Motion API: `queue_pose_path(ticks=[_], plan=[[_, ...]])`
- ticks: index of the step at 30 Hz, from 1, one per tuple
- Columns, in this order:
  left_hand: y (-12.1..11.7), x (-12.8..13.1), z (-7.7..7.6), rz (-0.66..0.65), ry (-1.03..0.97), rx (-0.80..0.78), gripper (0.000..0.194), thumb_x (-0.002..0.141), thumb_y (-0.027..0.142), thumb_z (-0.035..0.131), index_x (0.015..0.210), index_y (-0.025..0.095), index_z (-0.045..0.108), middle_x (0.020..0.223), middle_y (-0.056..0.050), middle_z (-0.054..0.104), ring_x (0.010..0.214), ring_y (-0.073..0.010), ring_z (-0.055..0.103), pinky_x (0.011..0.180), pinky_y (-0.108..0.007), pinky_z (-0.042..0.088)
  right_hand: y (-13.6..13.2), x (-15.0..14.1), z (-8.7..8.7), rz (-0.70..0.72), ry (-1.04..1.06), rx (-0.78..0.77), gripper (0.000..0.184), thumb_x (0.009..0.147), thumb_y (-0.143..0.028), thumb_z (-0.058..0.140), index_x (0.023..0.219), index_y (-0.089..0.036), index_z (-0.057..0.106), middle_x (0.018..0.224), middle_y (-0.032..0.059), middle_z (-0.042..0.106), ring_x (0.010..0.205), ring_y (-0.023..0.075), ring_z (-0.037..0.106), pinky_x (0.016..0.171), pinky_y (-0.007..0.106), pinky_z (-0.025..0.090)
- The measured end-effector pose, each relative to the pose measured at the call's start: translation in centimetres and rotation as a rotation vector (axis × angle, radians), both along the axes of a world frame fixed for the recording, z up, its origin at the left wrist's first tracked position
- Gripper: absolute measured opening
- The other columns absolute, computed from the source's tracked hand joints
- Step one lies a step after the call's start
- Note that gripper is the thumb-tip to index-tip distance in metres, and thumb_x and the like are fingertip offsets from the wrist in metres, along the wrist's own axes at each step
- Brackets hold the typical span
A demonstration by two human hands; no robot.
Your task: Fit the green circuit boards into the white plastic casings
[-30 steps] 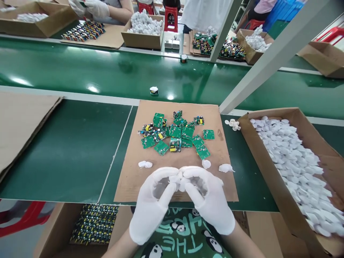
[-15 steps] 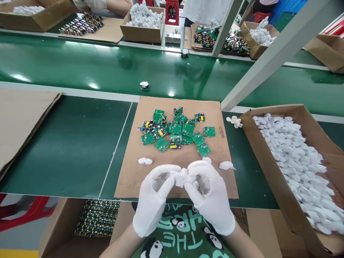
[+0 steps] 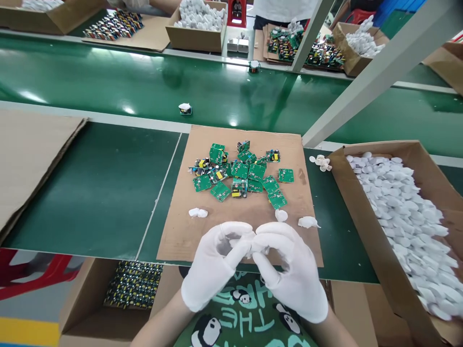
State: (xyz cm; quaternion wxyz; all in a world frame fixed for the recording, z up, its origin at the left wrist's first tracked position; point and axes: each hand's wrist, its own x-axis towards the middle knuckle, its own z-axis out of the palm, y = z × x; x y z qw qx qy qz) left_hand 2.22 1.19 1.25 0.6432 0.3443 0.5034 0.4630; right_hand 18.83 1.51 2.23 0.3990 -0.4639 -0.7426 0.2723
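Observation:
Both my hands wear white gloves and meet fingertip to fingertip above the near edge of a cardboard sheet [image 3: 238, 219]. My left hand [image 3: 213, 267] is closed around a white, soft-looking piece [image 3: 236, 241], mostly covered by the fingers. My right hand [image 3: 298, 272] pinches at the same spot; its fingertips hide what they grip. Just beyond the hands lie a white lump [image 3: 198, 212], a round white piece [image 3: 281, 215] and a crumpled white piece [image 3: 308, 222]. Farther up the sheet is a loose pile of small green circuit boards [image 3: 239, 169], several showing components upward.
A carton of white pieces [image 3: 408, 217] stands at right, with a few loose white discs [image 3: 321, 162] beside it. A slanted metal post [image 3: 347, 106] rises behind. One board topped with white [image 3: 185, 109] sits on the green belt [image 3: 126, 82]. Below left is a box of boards [image 3: 133, 284].
My hands have drawn together, and the white piece between them is now more covered. The round white piece is uncovered by my right hand. The white-topped board has shifted left along the belt.

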Motion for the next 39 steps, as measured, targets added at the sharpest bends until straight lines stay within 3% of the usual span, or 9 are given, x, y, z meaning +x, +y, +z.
queue_pose_path(ticks=[10,17,21,27,30,33,35,37,39], plan=[[0.2,0.9,0.0,0.151,-0.162,0.008,0.01,0.083,0.024,0.078,0.091,0.02,0.073,0.08,-0.001,0.077,0.062,-0.0088,0.066,0.066,-0.02,0.058,-0.4,-0.1,-0.7,-0.088,0.106,0.026,0.03,0.084,-0.001,0.064,0.103,-0.025,0.063,0.095,0.0008,0.069,0.095,0.0153,0.069,0.086,0.03,0.056],[0.6,0.2,-0.8,0.32,-0.224,0.028,0.01,0.092,0.028,0.069,0.1,0.022,0.073,0.084,0.0,0.072,0.062,-0.0079,0.06,0.068,-0.027,0.057,-0.8,1.3,-0.9,-0.314,0.49,0.071,0.032,0.084,-0.006,0.067,0.107,-0.028,0.066,0.089,0.0012,0.071,0.092,0.0201,0.071,0.076,0.038,0.064],[0.8,-0.4,-0.7,0.181,-0.331,-0.09,0.018,0.094,0.031,0.067,0.107,0.021,0.074,0.09,-0.004,0.074,0.071,-0.0123,0.067,0.074,-0.031,0.059,-1.0,4.1,-0.2,-0.406,0.539,-0.126,0.034,0.078,-0.016,0.079,0.108,-0.027,0.068,0.122,0.0065,0.065,0.093,0.0208,0.073,0.069,0.035,0.066],[0.8,-0.3,0.0,0.001,-0.404,-0.251,0.034,0.091,0.032,0.071,0.124,0.024,0.068,0.125,-0.008,0.072,0.108,-0.0225,0.07,0.098,-0.036,0.058,-3.1,9.2,-1.3,-0.676,0.175,-0.227,0.036,0.077,-0.029,0.083,0.109,-0.022,0.067,0.095,0.0055,0.075,0.081,0.0208,0.073,0.081,0.04,0.062],[0.7,0.0,0.3,-0.027,-0.336,-0.257,0.039,0.089,0.029,0.073,0.127,0.027,0.065,0.127,-0.006,0.071,0.112,-0.021,0.07,0.099,-0.032,0.058,-3.6,11.2,-3.1,-0.603,-0.164,-0.209,0.026,0.085,-0.037,0.075,0.106,-0.023,0.069,0.097,0.0061,0.076,0.085,0.0228,0.07,0.084,0.043,0.058],[0.4,0.3,0.2,-0.081,-0.258,-0.195,0.04,0.094,0.032,0.068,0.132,0.028,0.058,0.128,-0.007,0.072,0.11,-0.0199,0.072,0.099,-0.032,0.058,-3.6,12.3,-4.2,-0.408,-0.463,-0.051,0.021,0.09,-0.039,0.066,0.104,-0.024,0.073,0.108,0.009,0.076,0.094,0.0277,0.067,0.085,0.048,0.055],[0.1,0.4,-0.1,-0.123,-0.109,-0.093,0.041,0.098,0.031,0.061,0.138,0.029,0.052,0.131,-0.008,0.07,0.116,-0.0198,0.069,0.105,-0.034,0.055,-3.6,11.9,-3.8,-0.435,-0.509,0.057,0.022,0.089,-0.036,0.069,0.108,-0.026,0.072,0.122,0.0106,0.072,0.104,0.0307,0.065,0.092,0.051,0.051],[-0.3,0.5,-0.5,-0.173,0.096,0.071,0.046,0.1,0.027,0.055,0.145,0.031,0.045,0.138,-0.009,0.066,0.125,-0.0204,0.065,0.111,-0.037,0.05,-3.7,10.4,-2.9,-0.46,-0.367,0.039,0.033,0.09,-0.034,0.069,0.122,-0.026,0.068,0.13,0.0113,0.067,0.109,0.0301,0.064,0.095,0.05,0.051],[-0.6,0.7,-0.8,-0.255,0.306,0.252,0.055,0.1,0.02,0.052,0.151,0.033,0.037,0.145,-0.009,0.06,0.128,-0.0215,0.063,0.114,-0.039,0.048,-3.4,8.0,-2.0,-0.309,-0.135,-0.089,0.045,0.094,-0.036,0.063,0.138,-0.026,0.057,0.128,0.0118,0.067,0.101,0.026,0.068,0.088,0.043,0.057]])
